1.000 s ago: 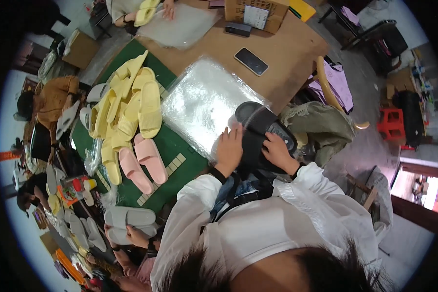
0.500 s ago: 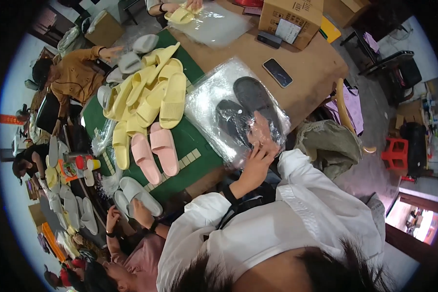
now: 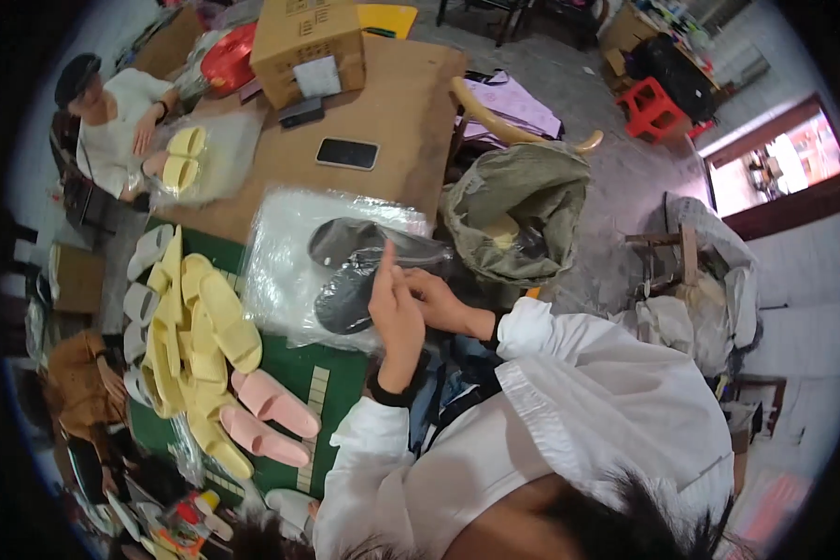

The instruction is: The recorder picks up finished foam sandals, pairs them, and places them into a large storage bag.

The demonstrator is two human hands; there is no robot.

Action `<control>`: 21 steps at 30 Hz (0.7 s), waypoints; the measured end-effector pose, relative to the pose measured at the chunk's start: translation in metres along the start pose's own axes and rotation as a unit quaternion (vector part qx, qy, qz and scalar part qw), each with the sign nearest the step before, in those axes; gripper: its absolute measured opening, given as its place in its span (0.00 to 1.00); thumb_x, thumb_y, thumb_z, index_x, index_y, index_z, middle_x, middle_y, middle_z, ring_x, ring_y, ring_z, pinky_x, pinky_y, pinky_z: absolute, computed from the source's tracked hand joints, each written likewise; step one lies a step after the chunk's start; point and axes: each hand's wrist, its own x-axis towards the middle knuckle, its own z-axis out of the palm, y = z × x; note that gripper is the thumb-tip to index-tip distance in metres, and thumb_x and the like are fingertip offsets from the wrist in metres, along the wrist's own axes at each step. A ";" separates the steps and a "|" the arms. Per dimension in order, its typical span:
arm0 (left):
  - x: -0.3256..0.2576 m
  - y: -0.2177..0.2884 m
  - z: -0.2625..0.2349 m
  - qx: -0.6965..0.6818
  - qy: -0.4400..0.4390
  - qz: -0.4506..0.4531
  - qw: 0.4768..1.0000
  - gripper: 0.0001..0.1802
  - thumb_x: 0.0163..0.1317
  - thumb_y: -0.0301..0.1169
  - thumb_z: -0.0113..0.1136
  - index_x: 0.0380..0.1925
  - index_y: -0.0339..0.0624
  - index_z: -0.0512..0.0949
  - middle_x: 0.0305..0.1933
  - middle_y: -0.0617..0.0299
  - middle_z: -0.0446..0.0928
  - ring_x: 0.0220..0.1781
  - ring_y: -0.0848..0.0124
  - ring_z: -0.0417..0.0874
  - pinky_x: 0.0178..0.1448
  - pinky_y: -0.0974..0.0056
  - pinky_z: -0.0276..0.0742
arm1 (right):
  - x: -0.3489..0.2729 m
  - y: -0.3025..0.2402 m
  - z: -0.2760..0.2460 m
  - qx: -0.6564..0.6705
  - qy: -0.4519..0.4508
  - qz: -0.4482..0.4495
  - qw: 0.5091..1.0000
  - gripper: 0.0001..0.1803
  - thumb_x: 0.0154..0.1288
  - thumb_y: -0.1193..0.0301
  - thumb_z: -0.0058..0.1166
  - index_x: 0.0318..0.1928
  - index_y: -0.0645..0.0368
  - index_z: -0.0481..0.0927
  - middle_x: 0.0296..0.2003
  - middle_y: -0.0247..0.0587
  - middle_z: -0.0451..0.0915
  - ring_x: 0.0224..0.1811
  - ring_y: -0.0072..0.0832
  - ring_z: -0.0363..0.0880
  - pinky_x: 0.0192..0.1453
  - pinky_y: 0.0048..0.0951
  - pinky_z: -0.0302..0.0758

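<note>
Bent over black slippers, apparently bagged in clear film, atop clear bags on the bench, with left hand straight-fingered and right hand curled beside it; cannot tell any grip. Could tear the film by tugging too hard, or drag the lower bags along by sliding the slippers sideways.

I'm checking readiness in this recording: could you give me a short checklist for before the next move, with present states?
1. Both dark slippers under clear plastic: ok, they show through it.
2. Left hand and right hand off the pair: not ok, both are right at it.
3. Plastic's opening closed: cannot tell.
4. Phone clear of the plastic: ok, apart on the brown table.
5. Pink slippers apart from the plastic: ok.
</note>
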 end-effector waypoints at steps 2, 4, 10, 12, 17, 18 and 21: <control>-0.006 0.012 0.017 0.107 -0.087 0.131 0.982 0.20 0.65 0.28 0.42 0.56 0.32 0.66 0.58 0.49 0.68 0.60 0.60 0.68 0.63 0.62 0.60 | -0.007 -0.020 -0.027 0.009 0.078 -0.080 0.994 0.09 0.55 0.74 0.50 0.36 0.63 0.77 0.41 0.46 0.76 0.46 0.44 0.72 0.51 0.38 0.67; -0.016 0.027 0.038 0.157 -0.124 0.235 0.951 0.21 0.63 0.27 0.44 0.57 0.32 0.64 0.60 0.47 0.65 0.61 0.57 0.66 0.64 0.59 0.58 | -0.026 -0.014 -0.062 -0.074 0.186 -0.153 0.968 0.07 0.58 0.74 0.49 0.35 0.63 0.77 0.40 0.46 0.77 0.45 0.42 0.74 0.50 0.37 0.68; -0.064 -0.041 0.121 0.072 0.031 0.284 0.956 0.32 0.55 0.33 0.59 0.57 0.35 0.59 0.60 0.44 0.58 0.62 0.49 0.57 0.64 0.49 0.50 | -0.092 -0.050 -0.193 0.034 0.418 -0.035 0.907 0.06 0.64 0.75 0.49 0.34 0.65 0.76 0.33 0.35 0.76 0.35 0.20 0.73 0.42 0.20 0.68; -0.070 -0.081 0.154 0.184 0.012 0.069 0.980 0.35 0.53 0.38 0.61 0.58 0.37 0.58 0.59 0.46 0.57 0.62 0.49 0.56 0.65 0.49 0.48 | -0.119 -0.043 -0.223 0.037 0.431 -0.036 0.901 0.06 0.64 0.75 0.48 0.34 0.65 0.76 0.34 0.35 0.76 0.36 0.20 0.73 0.42 0.20 0.68; -0.072 -0.206 0.225 0.245 -0.045 -0.444 0.861 0.56 0.47 0.54 0.64 0.65 0.40 0.41 0.64 0.39 0.50 0.65 0.43 0.52 0.64 0.44 0.53 | -0.148 0.002 -0.270 -0.046 0.417 -0.024 0.908 0.06 0.62 0.76 0.50 0.34 0.66 0.77 0.32 0.38 0.77 0.35 0.24 0.74 0.40 0.22 0.69; -0.073 -0.234 0.227 0.167 0.008 -0.488 0.857 0.61 0.45 0.56 0.64 0.66 0.42 0.35 0.66 0.36 0.47 0.66 0.41 0.51 0.64 0.42 0.52 | -0.143 0.013 -0.275 -0.110 0.387 0.008 0.916 0.06 0.61 0.75 0.51 0.33 0.67 0.77 0.31 0.42 0.77 0.34 0.29 0.75 0.40 0.25 0.69; -0.061 -0.246 0.248 0.040 0.042 -0.567 0.822 0.56 0.50 0.46 0.64 0.66 0.41 0.35 0.65 0.41 0.50 0.65 0.46 0.55 0.65 0.46 0.53 | -0.135 0.069 -0.295 -0.194 0.316 0.116 0.922 0.10 0.59 0.70 0.53 0.32 0.67 0.77 0.29 0.50 0.77 0.34 0.44 0.75 0.40 0.33 0.70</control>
